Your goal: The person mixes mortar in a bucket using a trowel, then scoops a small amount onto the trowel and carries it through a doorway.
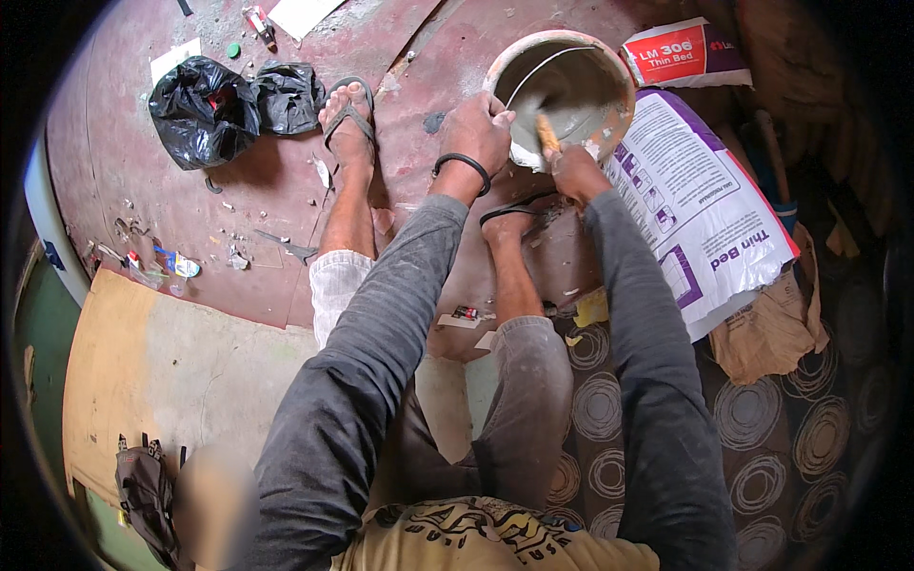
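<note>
A round bucket (pixel 624 100) with a pale, smeared rim holds wet grey mortar (pixel 576 122). My left hand (pixel 476 136) is closed at the bucket's left rim, next to the end of its thin wire handle (pixel 547 68); whether rim or wire is in the fingers is hard to tell. My right hand (pixel 579 177) is wrapped round a tool's wooden handle (pixel 546 134) at the near rim. That handle slants into the bucket, and the tool's head does not show.
Right of the bucket lie a large white-and-purple powder sack (pixel 700 205) and a red-and-white bag piece (pixel 685 54). Black plastic bags (pixel 203 112) sit beyond my left foot. Scraps litter the reddish floor (pixel 276 205). A circle-patterned covering (pixel 747 414) spreads at near right.
</note>
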### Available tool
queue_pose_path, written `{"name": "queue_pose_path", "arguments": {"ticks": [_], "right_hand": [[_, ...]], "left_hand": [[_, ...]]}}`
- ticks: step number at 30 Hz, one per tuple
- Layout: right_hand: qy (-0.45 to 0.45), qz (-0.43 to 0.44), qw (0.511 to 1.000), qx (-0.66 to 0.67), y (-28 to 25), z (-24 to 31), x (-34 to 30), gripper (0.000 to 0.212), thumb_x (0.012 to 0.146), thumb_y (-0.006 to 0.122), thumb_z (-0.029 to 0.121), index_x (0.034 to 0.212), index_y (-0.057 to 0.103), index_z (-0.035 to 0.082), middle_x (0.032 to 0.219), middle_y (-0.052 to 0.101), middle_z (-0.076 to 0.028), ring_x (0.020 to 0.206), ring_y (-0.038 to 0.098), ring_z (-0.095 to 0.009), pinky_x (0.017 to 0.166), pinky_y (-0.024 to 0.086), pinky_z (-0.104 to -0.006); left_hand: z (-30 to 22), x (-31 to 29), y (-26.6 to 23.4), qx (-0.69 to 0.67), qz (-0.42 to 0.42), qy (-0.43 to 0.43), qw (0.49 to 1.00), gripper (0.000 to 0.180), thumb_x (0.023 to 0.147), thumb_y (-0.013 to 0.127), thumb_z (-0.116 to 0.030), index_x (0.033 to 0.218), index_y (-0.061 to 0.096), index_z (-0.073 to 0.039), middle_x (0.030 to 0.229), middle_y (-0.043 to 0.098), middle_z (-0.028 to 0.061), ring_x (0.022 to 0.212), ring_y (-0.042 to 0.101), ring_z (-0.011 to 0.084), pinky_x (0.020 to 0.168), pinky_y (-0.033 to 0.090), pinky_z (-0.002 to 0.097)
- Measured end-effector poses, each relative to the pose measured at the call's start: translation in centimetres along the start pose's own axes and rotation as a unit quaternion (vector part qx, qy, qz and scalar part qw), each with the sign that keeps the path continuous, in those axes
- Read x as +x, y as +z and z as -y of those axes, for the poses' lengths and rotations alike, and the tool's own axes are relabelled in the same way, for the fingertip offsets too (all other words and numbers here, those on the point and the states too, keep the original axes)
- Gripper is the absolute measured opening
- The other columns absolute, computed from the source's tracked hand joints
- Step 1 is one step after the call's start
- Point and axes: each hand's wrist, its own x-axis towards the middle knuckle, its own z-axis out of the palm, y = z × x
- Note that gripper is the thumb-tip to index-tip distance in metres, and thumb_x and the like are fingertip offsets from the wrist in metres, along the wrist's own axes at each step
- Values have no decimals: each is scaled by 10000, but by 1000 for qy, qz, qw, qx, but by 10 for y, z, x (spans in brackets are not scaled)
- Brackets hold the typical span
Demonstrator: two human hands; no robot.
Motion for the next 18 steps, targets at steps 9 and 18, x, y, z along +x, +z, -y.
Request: {"name": "queue_pose_path", "arguments": {"ticks": [9, 18], "right_hand": [[-149, -80, 982, -79, -1, -5, -2, 324, 901, 488, 285, 943, 602, -15, 769, 614, -237, 685, 596, -388, 625, 473, -442], [-50, -22, 998, 21, 16, 5, -13, 337, 916, 468, 304, 992, 569, -9, 870, 618, -264, 839, 591, -443, 706, 454, -505]], "left_hand": [[-11, 0, 3, -3, 24, -29, 999, 163, 795, 641, -220, 804, 622, -59, 787, 637, 181, 792, 621, 342, 723, 467, 424], [-3, -1, 5, -25, 11, -8, 1000, 172, 768, 656, -190, 754, 604, -27, 678, 612, 148, 662, 598, 296, 633, 457, 390]]}}
